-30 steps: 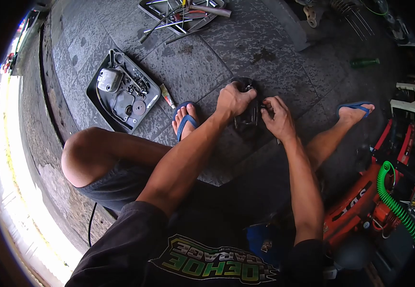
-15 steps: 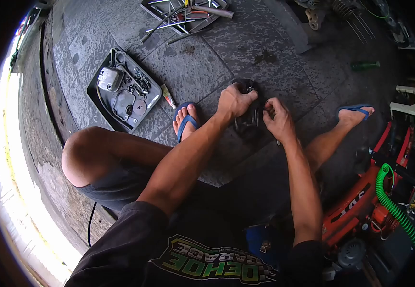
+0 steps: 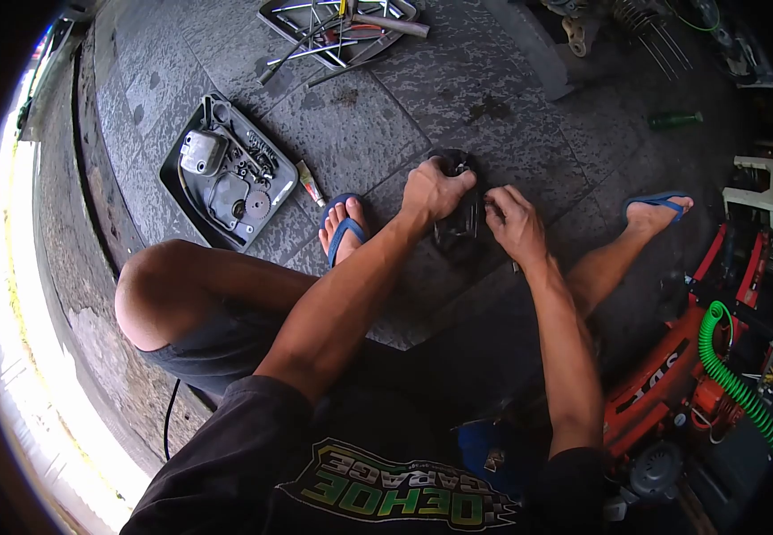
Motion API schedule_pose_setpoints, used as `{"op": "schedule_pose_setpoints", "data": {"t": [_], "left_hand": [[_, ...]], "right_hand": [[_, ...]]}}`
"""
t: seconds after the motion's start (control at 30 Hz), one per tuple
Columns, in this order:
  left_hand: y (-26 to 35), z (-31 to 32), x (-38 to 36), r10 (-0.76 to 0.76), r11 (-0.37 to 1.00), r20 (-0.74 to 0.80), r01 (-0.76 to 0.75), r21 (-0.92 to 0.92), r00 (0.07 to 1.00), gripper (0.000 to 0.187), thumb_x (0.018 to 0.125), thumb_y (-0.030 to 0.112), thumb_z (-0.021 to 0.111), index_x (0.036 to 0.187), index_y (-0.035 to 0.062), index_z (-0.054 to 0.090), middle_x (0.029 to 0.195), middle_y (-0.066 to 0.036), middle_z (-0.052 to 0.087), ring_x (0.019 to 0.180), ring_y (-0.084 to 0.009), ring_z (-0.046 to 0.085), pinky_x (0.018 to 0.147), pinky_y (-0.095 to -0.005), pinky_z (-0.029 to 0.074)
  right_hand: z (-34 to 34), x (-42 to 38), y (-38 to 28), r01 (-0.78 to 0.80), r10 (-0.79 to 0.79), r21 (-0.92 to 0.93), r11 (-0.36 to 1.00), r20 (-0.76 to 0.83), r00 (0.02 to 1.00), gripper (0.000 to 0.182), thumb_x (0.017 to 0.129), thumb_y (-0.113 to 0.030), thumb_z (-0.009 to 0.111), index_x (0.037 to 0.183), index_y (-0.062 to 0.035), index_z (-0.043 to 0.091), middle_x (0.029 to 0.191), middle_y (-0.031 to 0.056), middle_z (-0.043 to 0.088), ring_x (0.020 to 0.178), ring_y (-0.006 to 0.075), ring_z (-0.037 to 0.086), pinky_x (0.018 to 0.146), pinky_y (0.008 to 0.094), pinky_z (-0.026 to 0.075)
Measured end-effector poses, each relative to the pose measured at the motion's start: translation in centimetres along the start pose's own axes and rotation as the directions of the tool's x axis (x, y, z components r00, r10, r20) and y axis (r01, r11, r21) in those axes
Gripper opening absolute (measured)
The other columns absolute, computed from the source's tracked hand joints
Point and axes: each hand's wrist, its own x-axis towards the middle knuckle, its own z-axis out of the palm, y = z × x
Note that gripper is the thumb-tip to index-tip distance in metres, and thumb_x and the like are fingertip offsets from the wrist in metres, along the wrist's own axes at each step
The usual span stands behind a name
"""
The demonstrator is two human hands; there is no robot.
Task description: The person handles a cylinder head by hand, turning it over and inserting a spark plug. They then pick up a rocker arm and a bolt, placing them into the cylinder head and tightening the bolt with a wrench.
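A dark, oily-looking mechanical part [image 3: 467, 219] stands on the floor between my feet, its exact kind hard to make out. My left hand [image 3: 438, 190] is closed over its upper left side, with the thumb pressing near a small shiny piece at the top. Just to the right of the part, my right hand [image 3: 517, 222] has its thumb and fingers pinched together. Whatever sits between those fingertips is too small and dark to name.
A black tray [image 3: 175, 198] at the left holds a silver cover [image 3: 204, 152], a gear and several small parts. A tube [image 3: 310, 184] lies beside it. Tools fill another tray [image 3: 271, 15] ahead. Right are a green bottle [image 3: 675, 119], red equipment [image 3: 649, 388] and a green coiled hose [image 3: 716, 357].
My right hand has shifted slightly left, nearer the dark part. My left hand keeps its hold, and the whole view has moved a little.
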Motion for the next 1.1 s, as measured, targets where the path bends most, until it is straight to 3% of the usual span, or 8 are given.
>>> {"op": "schedule_pose_setpoints", "data": {"t": [0.23, 0.43, 0.5, 0.53, 0.6, 0.63, 0.83, 1.1], "left_hand": [[0.1, -0.1, 0.0, -0.021, 1.000, 0.017, 0.021, -0.011, 1.000, 0.066, 0.074, 0.046, 0.071, 0.114, -0.0063, 0.067, 0.108, -0.028, 0.069, 0.107, -0.0386, 0.066, 0.093, -0.0418, 0.051], [-0.3, 0.2, 0.3, -0.042, 0.999, 0.039, 0.043, -0.025, 0.998, 0.066, 0.074, 0.046, 0.071, 0.114, -0.0068, 0.066, 0.109, -0.028, 0.068, 0.108, -0.0385, 0.066, 0.094, -0.0418, 0.051], [-0.7, 0.2, 0.4, -0.005, 0.999, 0.011, 0.005, -0.050, 1.000, 0.067, 0.074, 0.046, 0.071, 0.114, -0.0068, 0.066, 0.108, -0.028, 0.069, 0.108, -0.0384, 0.066, 0.093, -0.0420, 0.051], [-0.7, 0.1, 0.4, -0.006, 0.999, 0.007, 0.006, -0.051, 1.000, 0.067, 0.074, 0.046, 0.071, 0.114, -0.0068, 0.066, 0.108, -0.028, 0.069, 0.108, -0.0384, 0.066, 0.093, -0.0420, 0.051], [-0.7, 0.0, 0.3, -0.004, 0.998, 0.021, 0.005, -0.055, 1.000, 0.067, 0.074, 0.046, 0.071, 0.115, -0.0067, 0.066, 0.108, -0.028, 0.069, 0.108, -0.0384, 0.066, 0.093, -0.0420, 0.051], [-0.6, -0.1, 0.2, -0.005, 0.998, 0.022, 0.006, -0.054, 1.000, 0.067, 0.074, 0.046, 0.071, 0.115, -0.0067, 0.066, 0.108, -0.028, 0.069, 0.108, -0.0384, 0.066, 0.093, -0.0420, 0.051], [-0.5, 0.1, 0.3, -0.019, 1.000, 0.027, 0.019, -0.011, 0.999, 0.066, 0.075, 0.045, 0.071, 0.116, -0.0063, 0.065, 0.109, -0.028, 0.069, 0.108, -0.0384, 0.066, 0.093, -0.0419, 0.051], [-0.4, -0.1, 0.2, -0.024, 1.000, 0.029, 0.024, -0.018, 0.999, 0.067, 0.075, 0.045, 0.071, 0.117, -0.0065, 0.065, 0.111, -0.028, 0.068, 0.110, -0.0386, 0.065, 0.095, -0.0416, 0.050]], "right_hand": [[0.7, 0.3, -0.1, 0.001, -0.001, -0.024, 1.000, -0.003, 1.000, 0.019, 0.080, 0.000, 0.062, 0.097, -0.0051, 0.058, 0.090, 0.0147, 0.059, 0.082, 0.0393, 0.062, 0.068, 0.0465, 0.050], [0.4, 0.2, 0.3, 0.217, -0.236, -0.265, 0.939, -0.040, 0.971, 0.015, 0.080, 0.001, 0.063, 0.095, -0.0036, 0.061, 0.089, 0.0135, 0.060, 0.079, 0.0337, 0.065, 0.068, 0.0405, 0.052], [0.6, -0.7, -0.1, -0.032, 0.041, 0.087, 0.996, -0.093, 0.995, 0.016, 0.085, -0.004, 0.064, 0.102, -0.0044, 0.063, 0.094, 0.0118, 0.065, 0.081, 0.0300, 0.067, 0.070, 0.0386, 0.053], [0.9, -1.0, 0.2, -0.028, 0.036, 0.088, 0.996, -0.091, 0.995, 0.016, 0.085, -0.004, 0.064, 0.102, -0.0044, 0.063, 0.094, 0.0118, 0.065, 0.081, 0.0300, 0.067, 0.070, 0.0386, 0.053], [1.3, -1.6, 0.8, -0.334, 0.364, 0.329, 0.883, -0.031, 0.931, 0.021, 0.088, -0.007, 0.066, 0.108, -0.0028, 0.065, 0.094, 0.0107, 0.068, 0.081, 0.0221, 0.068, 0.072, 0.0334, 0.053], [1.2, -1.7, 1.0, -0.350, 0.385, 0.358, 0.866, -0.029, 0.922, 0.023, 0.087, -0.006, 0.067, 0.109, -0.0008, 0.065, 0.092, 0.0098, 0.068, 0.079, 0.0183, 0.067, 0.073, 0.0318, 0.053], [0.5, -0.9, -0.3, -0.142, 0.152, 0.154, 0.978, -0.057, 0.987, 0.018, 0.087, -0.005, 0.066, 0.104, -0.0010, 0.065, 0.094, 0.0122, 0.068, 0.083, 0.0261, 0.069, 0.073, 0.0363, 0.054], [0.5, -0.5, -0.2, -0.083, 0.088, 0.070, 0.994, -0.070, 0.994, 0.014, 0.086, -0.004, 0.065, 0.101, -0.0009, 0.065, 0.096, 0.0145, 0.067, 0.088, 0.0355, 0.066, 0.076, 0.0407, 0.053]]}}
